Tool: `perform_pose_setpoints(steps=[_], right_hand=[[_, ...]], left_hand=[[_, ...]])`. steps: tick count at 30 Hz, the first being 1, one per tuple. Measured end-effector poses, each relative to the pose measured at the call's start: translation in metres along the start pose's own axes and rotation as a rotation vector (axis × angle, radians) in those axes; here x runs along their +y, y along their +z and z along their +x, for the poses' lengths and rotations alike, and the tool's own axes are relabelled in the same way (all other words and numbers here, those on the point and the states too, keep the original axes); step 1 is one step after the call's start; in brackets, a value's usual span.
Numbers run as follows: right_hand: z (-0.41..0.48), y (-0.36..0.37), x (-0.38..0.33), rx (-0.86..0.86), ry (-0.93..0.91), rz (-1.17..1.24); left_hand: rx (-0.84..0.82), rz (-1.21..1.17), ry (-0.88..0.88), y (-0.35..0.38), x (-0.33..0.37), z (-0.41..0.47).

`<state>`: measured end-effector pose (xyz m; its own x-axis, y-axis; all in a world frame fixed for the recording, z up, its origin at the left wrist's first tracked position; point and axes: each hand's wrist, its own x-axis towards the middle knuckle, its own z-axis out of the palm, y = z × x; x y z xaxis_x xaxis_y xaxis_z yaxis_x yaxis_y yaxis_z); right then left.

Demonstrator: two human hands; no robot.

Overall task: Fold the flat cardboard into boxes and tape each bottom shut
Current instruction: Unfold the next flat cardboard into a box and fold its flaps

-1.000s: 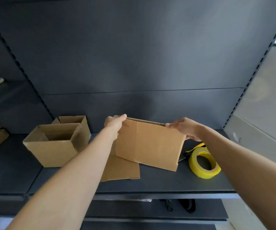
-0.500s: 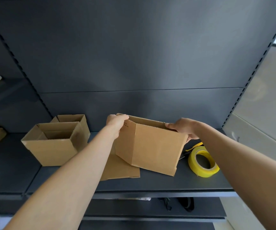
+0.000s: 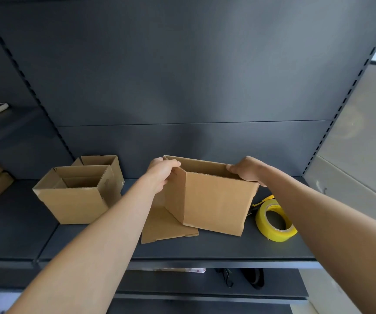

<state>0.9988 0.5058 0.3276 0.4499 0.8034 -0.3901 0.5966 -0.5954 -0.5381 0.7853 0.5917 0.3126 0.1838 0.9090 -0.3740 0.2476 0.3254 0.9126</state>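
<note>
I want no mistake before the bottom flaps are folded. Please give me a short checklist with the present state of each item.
1. Both hands hold the box: ok. The left hand and right hand grip the top edge of the cardboard box.
2. Box opened to a square tube: ok, the walls stand apart.
3. Bottom flaps folded: cannot tell, hidden below.
4. Tape within reach: ok, the yellow tape roll lies right of the box.
5. Space on the shelf: not ok, flat cardboard lies under the box.
</note>
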Motion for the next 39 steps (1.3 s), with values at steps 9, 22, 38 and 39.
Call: perform_pose_setpoints(steps=[9,22,38,39], right_hand=[[0.003,-0.002,0.001,0.298,-0.027,-0.09],[0.004,-0.02,0.036,0.407,0.081,-0.184],[0.01,0.008,-0.006,0.305,-0.023,-0.135],[0.012,0.011,-0.009,0.301,-0.025,-0.129]], left_hand=[[-0.134,0.083,0.106,0.002,0.006,-0.009],[-0.32,0.03,0.101,0.041,0.005,-0.02],[-0.171,0.072,0.07,0.002,-0.008,0.002],[-0.166,0.095,0.064,-0.002,-0.011,0.003]])
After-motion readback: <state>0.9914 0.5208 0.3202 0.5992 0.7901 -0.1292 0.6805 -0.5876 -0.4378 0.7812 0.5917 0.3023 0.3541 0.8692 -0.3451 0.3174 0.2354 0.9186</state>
